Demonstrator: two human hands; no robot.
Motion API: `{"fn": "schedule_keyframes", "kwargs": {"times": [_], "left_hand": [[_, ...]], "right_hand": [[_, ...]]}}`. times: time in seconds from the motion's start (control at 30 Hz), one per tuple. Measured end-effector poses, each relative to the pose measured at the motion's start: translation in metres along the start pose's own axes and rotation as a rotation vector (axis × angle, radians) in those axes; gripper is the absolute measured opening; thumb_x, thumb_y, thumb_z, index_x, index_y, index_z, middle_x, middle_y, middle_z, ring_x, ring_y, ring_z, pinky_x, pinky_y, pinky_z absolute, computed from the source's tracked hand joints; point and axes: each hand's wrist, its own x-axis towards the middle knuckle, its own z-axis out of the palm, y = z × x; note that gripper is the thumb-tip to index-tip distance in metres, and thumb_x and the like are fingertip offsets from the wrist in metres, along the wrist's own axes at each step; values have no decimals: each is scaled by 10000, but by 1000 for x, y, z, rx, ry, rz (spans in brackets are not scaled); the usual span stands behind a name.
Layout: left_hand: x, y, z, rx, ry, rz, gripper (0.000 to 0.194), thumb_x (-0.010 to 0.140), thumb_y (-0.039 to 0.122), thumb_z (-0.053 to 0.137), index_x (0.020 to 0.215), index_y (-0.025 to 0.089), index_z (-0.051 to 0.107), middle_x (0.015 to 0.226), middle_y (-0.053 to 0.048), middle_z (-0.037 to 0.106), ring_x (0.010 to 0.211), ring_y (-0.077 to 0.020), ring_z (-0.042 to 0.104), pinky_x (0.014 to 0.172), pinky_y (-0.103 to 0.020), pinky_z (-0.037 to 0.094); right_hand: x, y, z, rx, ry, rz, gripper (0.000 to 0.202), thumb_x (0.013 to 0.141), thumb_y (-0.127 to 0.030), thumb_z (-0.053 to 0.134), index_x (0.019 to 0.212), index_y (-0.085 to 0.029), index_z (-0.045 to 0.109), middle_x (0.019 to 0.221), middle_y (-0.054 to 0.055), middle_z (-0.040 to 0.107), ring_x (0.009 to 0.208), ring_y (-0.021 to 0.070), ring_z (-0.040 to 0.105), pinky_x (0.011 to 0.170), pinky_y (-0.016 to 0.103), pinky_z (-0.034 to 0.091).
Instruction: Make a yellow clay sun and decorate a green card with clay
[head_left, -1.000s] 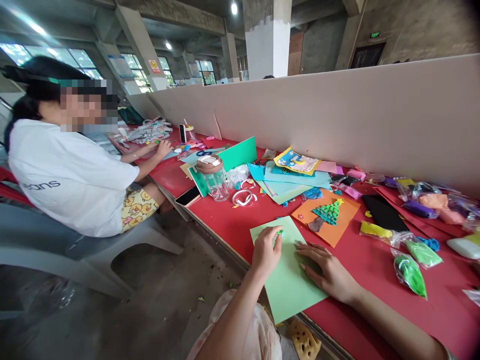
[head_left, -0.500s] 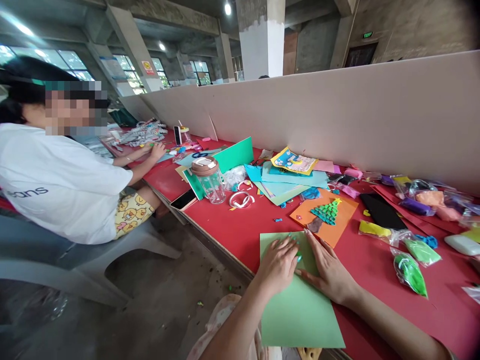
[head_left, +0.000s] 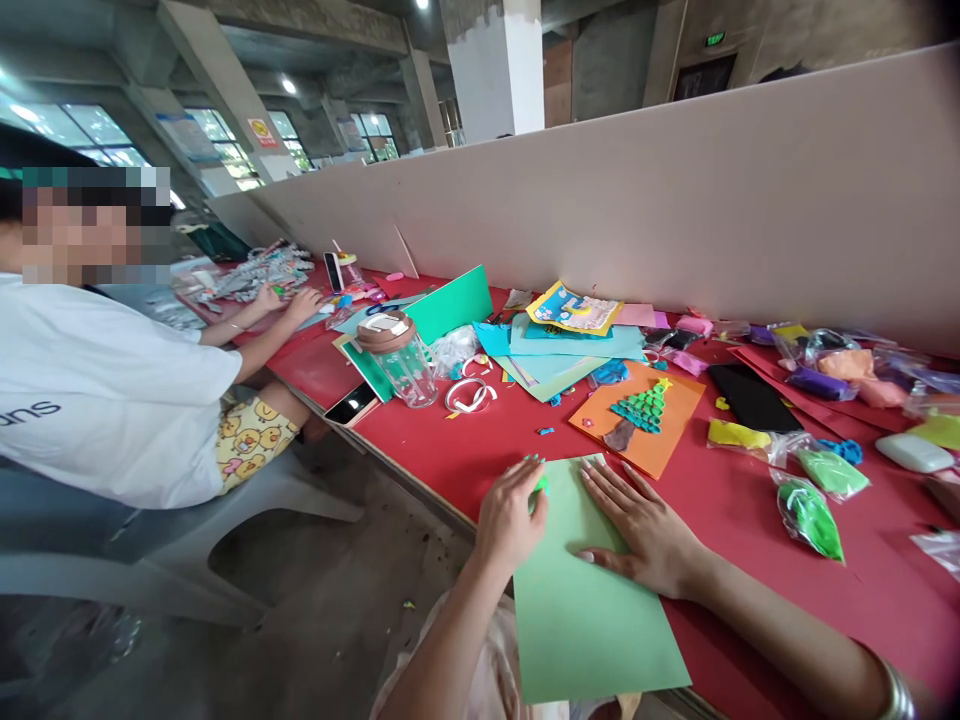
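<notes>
A light green sheet of paper (head_left: 592, 620) lies at the near edge of the red table, its lower part reaching past the edge. My right hand (head_left: 649, 530) rests flat on its upper right part, fingers spread. At the sheet's upper left edge, my left hand (head_left: 514, 512) has its fingers curled together around a small bright green piece of clay (head_left: 541, 485). Just beyond the sheet lies an orange card (head_left: 667, 440) bearing a green clay tree (head_left: 642, 408) with a brown trunk and a yellow star.
Bags of coloured clay (head_left: 810, 515) and a black phone (head_left: 754, 398) lie to the right. A lidded cup (head_left: 401, 360), white cable (head_left: 470, 396) and stacked papers (head_left: 577, 340) stand or lie beyond. A person (head_left: 105, 380) sits at the left.
My left hand has moved left from the middle of the sheet to its edge, with green clay now showing in it. My right hand's fingers have spread. The view has shifted slightly.
</notes>
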Motion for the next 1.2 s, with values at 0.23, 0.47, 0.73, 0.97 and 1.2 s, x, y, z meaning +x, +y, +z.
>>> {"fn": "schedule_keyframes", "kwargs": {"times": [0.23, 0.47, 0.73, 0.97, 1.2], "left_hand": [[-16, 52, -6, -3, -471, 150, 620, 926, 436, 291, 1391, 26, 284, 1472, -164, 220, 1364, -257, 215, 1090, -405, 322], [25, 63, 14, 26, -565, 111, 839, 883, 618, 181, 1414, -30, 139, 1485, -202, 68, 1377, -270, 46, 1130, -425, 205], [6, 36, 8, 284, -449, 226, 830, 886, 606, 223, 1429, -1, 62, 1472, -231, 117, 1373, -307, 70, 1112, -511, 198], [-31, 47, -11, 150, -582, 336, 730, 918, 518, 271, 1446, 64, 55, 1485, -194, 95, 1372, -282, 118, 1094, -404, 285], [42, 58, 31, 174, -502, 131, 822, 887, 606, 174, 1419, -19, 117, 1477, -233, 120, 1377, -308, 55, 1116, -517, 161]], "right_hand": [[-3, 0, 7, -57, 78, -31, 964, 765, -693, 392, 1438, -34, 182, 1452, 192, 253, 1337, 324, 274, 1079, 488, 246], [-1, -7, 6, -69, 107, 57, 1216, 597, -871, 366, 1429, 0, 200, 1455, 230, 242, 1340, 365, 243, 1077, 491, 236], [-1, -8, 6, -72, 54, 115, 1170, 644, -850, 315, 1431, 6, 186, 1462, 219, 225, 1343, 353, 237, 1097, 470, 135], [-2, -8, 8, -47, 15, 108, 1056, 687, -730, 403, 1413, 19, 243, 1469, 226, 189, 1355, 365, 195, 1087, 506, 124], [5, -18, -7, 11, -59, 179, 1267, 527, -906, 361, 1457, -75, 133, 1501, 183, 100, 1366, 370, 149, 1093, 528, 98]]}}
